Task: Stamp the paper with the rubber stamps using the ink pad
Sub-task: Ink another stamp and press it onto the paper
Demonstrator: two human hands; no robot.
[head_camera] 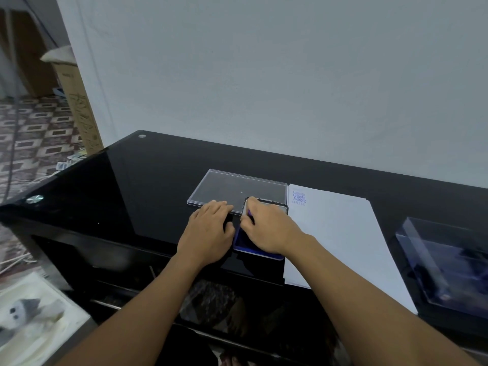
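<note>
Right hand (266,228) pinching stamp (247,210) on ink pad (243,241); left hand (208,231), fingers together, resting beside it; paper (338,233) showing four prints (299,198), mostly blank.

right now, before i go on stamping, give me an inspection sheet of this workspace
surface: glossy black table, reflective.
job's things: ink pad uncovered, stamp held down on it; paper right of the pad, blue AMENDED prints at its far left corner.
clutter: clear lid flat behind the pad; clear box at far right, dark contents unclear.
grippers: left hand rests on the table beside the pad; right hand pinches the stamp.
cables: white cords on the floor, left.
surroundings: pale wall, cardboard box, patterned floor.
</note>
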